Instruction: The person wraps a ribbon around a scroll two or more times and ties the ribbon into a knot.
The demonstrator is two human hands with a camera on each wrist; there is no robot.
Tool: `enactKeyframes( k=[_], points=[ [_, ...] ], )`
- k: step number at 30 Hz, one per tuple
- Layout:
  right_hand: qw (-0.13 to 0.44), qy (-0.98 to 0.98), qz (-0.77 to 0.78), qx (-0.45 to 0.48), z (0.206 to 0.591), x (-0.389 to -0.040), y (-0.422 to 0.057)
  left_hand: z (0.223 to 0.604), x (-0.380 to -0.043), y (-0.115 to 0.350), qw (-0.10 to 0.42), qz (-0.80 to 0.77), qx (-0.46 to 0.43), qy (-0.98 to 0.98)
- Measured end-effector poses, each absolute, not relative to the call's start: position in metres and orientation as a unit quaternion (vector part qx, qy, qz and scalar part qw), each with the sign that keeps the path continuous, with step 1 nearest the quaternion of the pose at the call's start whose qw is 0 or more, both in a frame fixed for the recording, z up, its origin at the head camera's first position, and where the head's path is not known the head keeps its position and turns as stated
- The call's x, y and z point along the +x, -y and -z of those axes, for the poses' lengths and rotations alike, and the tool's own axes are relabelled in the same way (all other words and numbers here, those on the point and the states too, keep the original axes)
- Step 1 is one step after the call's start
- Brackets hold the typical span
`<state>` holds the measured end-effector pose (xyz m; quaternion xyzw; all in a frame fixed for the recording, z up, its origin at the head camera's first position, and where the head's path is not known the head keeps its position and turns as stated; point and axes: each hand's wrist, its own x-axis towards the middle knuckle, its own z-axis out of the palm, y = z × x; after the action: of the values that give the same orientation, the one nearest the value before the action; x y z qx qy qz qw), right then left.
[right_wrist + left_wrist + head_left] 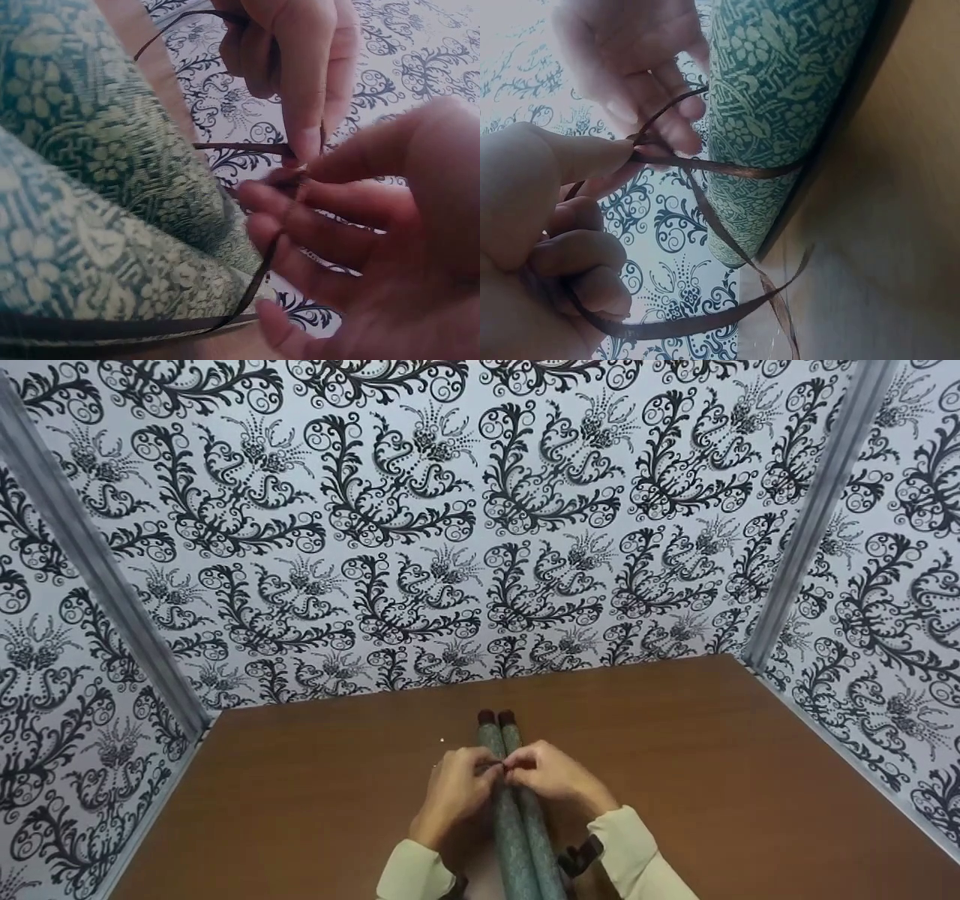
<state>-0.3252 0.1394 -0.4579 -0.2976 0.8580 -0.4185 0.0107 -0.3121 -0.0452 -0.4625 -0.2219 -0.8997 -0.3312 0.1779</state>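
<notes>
we pinch the brown ribbon (727, 169) with left hand (457, 786) and right hand (553, 775), fingers curled close, likely to hold it taut across the paired green rolls (511, 840).

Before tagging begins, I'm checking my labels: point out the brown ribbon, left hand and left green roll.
Brown ribbon (675, 327): left wrist view, on its lower curved stretch.
Left hand (459, 784): head view, on the back of the hand.
Left green roll (512, 840): head view, on its length below the hands.

Two rolls (507, 832) run side by side, near to far, over the worktop (322, 780); ribbon (735, 169) between left hand (454, 786) and right hand (553, 774); wall (480, 547) behind.
</notes>
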Motion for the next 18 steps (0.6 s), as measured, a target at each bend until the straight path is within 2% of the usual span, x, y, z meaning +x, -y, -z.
enactKeyframes(
  k=[5, 9, 18],
  points=[
    [0.058, -0.859, 0.407, -0.306, 0.456, -0.325, -0.143, 0.463, -0.311, 0.044, 0.172, 0.342, -0.215, 0.898],
    [0.098, -0.836, 0.458, -0.285, 0.458, -0.324, -0.143, 0.463, -0.312, 0.044, 0.171, 0.344, -0.214, 0.898],
    [0.050, -0.840, 0.489, -0.228, 0.467, -0.326, -0.138, 0.464, -0.313, 0.044, 0.162, 0.354, -0.256, 0.885]
  ],
)
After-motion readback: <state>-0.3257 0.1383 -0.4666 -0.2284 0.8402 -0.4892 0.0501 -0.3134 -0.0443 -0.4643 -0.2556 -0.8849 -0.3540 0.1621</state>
